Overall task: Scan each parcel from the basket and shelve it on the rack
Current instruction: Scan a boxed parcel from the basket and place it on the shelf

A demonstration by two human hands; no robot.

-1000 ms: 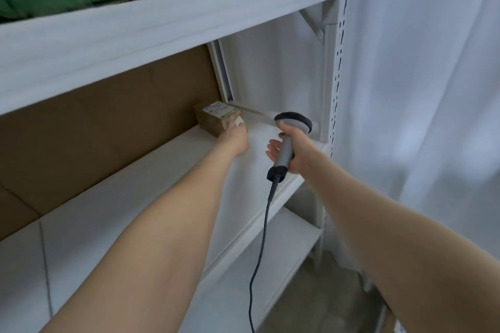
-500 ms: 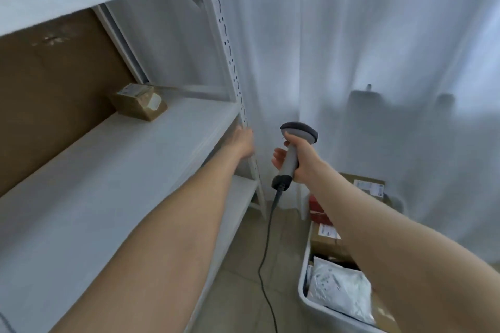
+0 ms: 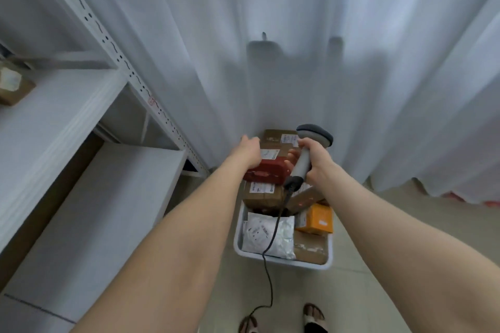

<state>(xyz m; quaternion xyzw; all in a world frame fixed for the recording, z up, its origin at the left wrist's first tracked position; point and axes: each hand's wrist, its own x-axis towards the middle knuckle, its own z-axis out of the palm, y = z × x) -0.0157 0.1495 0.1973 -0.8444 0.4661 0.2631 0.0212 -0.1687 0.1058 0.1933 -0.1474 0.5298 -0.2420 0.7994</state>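
Note:
A white basket (image 3: 281, 261) on the floor holds several parcels: a red box (image 3: 270, 171), brown cartons (image 3: 259, 197), a white mailer bag (image 3: 281, 238) and an orange box (image 3: 318, 217). My left hand (image 3: 250, 151) hangs over the red box and the labelled carton behind it, fingers pointing down, nothing in its grasp. My right hand (image 3: 319, 162) grips the grey barcode scanner (image 3: 303, 162) above the basket, its head up. One small brown parcel (image 3: 13, 86) lies on the white rack's middle shelf (image 3: 54, 116) at far left.
A white curtain (image 3: 297, 35) hangs right behind the basket. The rack's perforated post (image 3: 151, 100) slants down toward the basket's left. The scanner cable (image 3: 270, 273) trails over the mailer to the tiled floor. My sandalled feet (image 3: 313, 316) stand just below the basket.
My view has swung from the rack down to the basket. My left hand left the shelved parcel and moved over the basket; the right hand followed, still holding the scanner.

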